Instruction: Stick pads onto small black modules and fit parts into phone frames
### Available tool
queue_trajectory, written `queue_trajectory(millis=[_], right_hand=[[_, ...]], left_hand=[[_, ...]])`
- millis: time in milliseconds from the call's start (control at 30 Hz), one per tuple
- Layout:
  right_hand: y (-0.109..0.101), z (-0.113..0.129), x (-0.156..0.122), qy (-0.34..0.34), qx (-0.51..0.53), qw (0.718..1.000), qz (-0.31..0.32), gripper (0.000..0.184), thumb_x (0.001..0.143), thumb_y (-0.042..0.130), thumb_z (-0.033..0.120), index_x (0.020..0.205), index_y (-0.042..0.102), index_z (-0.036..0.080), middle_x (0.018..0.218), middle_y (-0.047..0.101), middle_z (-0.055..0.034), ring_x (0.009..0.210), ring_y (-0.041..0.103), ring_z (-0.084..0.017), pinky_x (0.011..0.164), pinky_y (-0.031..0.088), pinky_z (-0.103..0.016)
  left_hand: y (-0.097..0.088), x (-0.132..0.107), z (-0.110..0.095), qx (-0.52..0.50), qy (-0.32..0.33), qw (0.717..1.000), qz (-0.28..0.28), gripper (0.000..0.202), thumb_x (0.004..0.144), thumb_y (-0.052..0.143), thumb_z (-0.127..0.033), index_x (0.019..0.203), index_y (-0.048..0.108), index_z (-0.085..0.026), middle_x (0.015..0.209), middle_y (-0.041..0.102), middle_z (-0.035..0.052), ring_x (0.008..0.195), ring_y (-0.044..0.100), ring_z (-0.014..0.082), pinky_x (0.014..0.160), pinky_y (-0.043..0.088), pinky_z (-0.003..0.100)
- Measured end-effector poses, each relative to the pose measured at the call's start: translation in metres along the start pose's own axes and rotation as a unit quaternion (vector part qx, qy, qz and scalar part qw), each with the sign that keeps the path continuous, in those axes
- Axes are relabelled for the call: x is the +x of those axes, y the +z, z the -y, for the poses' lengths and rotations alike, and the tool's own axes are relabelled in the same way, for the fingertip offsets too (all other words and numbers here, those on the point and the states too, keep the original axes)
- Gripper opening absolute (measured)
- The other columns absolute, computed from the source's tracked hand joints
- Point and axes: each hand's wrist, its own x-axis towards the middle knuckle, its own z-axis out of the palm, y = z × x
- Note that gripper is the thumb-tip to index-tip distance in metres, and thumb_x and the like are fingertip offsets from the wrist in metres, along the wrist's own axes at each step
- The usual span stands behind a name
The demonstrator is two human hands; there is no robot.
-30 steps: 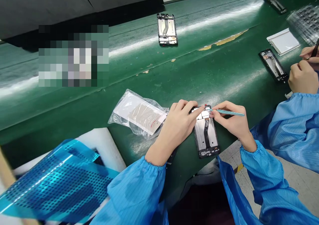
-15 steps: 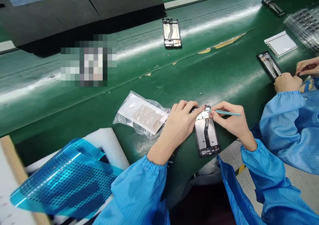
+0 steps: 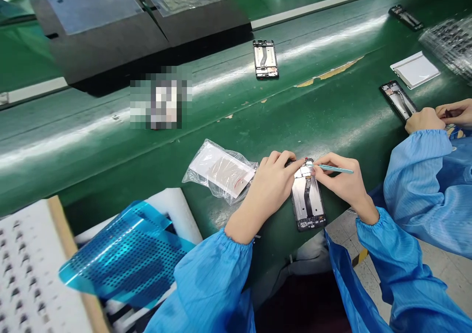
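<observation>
On the green bench lies a phone with its back off, its silver inside and dark ribbon cable facing up. My left hand grips its upper left edge, the index finger reaching over the top. Pinched in my right hand is a pair of light blue tweezers. Their tips are at the top of the phone, where a small red spot shows. What lies between the tips is too small to make out. Left of my left hand is a clear plastic bag with flat white and grey pieces inside.
Blue perforated film lies over a white foam tray at lower left, beside another foam tray of small parts. Further open phones lie on the bench. At right, a co-worker's hands work near a phone.
The view has shifted, so bench items at left appear further right and more of the trays shows. Both hands stay at the phone, the tweezers still at its top.
</observation>
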Motion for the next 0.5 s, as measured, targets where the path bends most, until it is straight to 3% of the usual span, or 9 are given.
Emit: queue_trajectory(millis=[67, 167, 267, 300, 367, 500], right_hand=[[0.0, -0.001, -0.002, -0.013, -0.001, 1.0, -0.001, 0.01, 0.097, 0.073, 0.03, 0.089, 0.076, 0.025, 0.084, 0.08, 0.0006, 0.074, 0.076, -0.019, 0.067, 0.059, -0.03], [0.004, -0.004, -0.012, -0.018, 0.018, 0.998, -0.05, 0.007, 0.099, 0.073, 0.03, 0.093, 0.077, 0.026, 0.087, 0.082, -0.0006, 0.074, 0.079, -0.02, 0.071, 0.064, -0.033], [0.012, -0.011, -0.023, 0.038, 0.094, 0.98, -0.172, 0.013, 0.1, 0.078, 0.035, 0.109, 0.077, 0.026, 0.095, 0.085, -0.0041, 0.085, 0.085, -0.026, 0.073, 0.071, -0.035], [0.015, -0.014, -0.026, 0.058, 0.122, 0.973, -0.185, 0.018, 0.099, 0.079, 0.038, 0.112, 0.078, 0.025, 0.101, 0.085, -0.0063, 0.09, 0.086, -0.027, 0.073, 0.073, -0.036], [0.019, -0.019, -0.027, 0.082, 0.163, 0.964, -0.194, 0.026, 0.098, 0.081, 0.043, 0.115, 0.079, 0.023, 0.111, 0.085, -0.0094, 0.096, 0.086, -0.03, 0.076, 0.076, -0.04], [0.016, -0.026, -0.023, 0.109, 0.205, 0.945, -0.228, 0.035, 0.093, 0.086, 0.045, 0.118, 0.08, 0.021, 0.115, 0.085, -0.0128, 0.103, 0.086, -0.035, 0.089, 0.076, -0.049]], left_hand=[[-0.002, -0.003, -0.012, 0.007, -0.035, 0.999, -0.01, 0.042, 0.112, 0.045, -0.018, 0.148, 0.067, -0.021, 0.138, 0.069, 0.0144, 0.118, 0.061, 0.0336, 0.097, 0.055, 0.049], [0.001, -0.011, -0.044, 0.039, -0.145, 0.986, -0.07, 0.051, 0.109, 0.056, -0.03, 0.158, 0.056, -0.014, 0.152, 0.061, 0.0227, 0.127, 0.06, 0.0393, 0.1, 0.055, 0.053], [0.016, -0.014, -0.08, 0.063, -0.245, 0.965, -0.069, 0.091, 0.095, 0.077, -0.058, 0.167, 0.044, -0.013, 0.153, 0.058, 0.0265, 0.121, 0.064, 0.0411, 0.094, 0.058, 0.052], [0.023, -0.011, -0.089, 0.069, -0.268, 0.959, -0.058, 0.101, 0.089, 0.083, -0.063, 0.168, 0.043, -0.014, 0.152, 0.059, 0.0263, 0.119, 0.065, 0.0412, 0.093, 0.059, 0.051], [0.035, -0.004, -0.102, 0.08, -0.307, 0.948, -0.035, 0.109, 0.082, 0.09, -0.061, 0.169, 0.043, -0.016, 0.153, 0.059, 0.0261, 0.119, 0.065, 0.0416, 0.091, 0.061, 0.051], [0.048, 0.005, -0.107, 0.068, -0.349, 0.934, -0.022, 0.104, 0.081, 0.088, -0.038, 0.17, 0.041, -0.015, 0.156, 0.055, 0.0262, 0.125, 0.064, 0.0419, 0.09, 0.063, 0.05]])
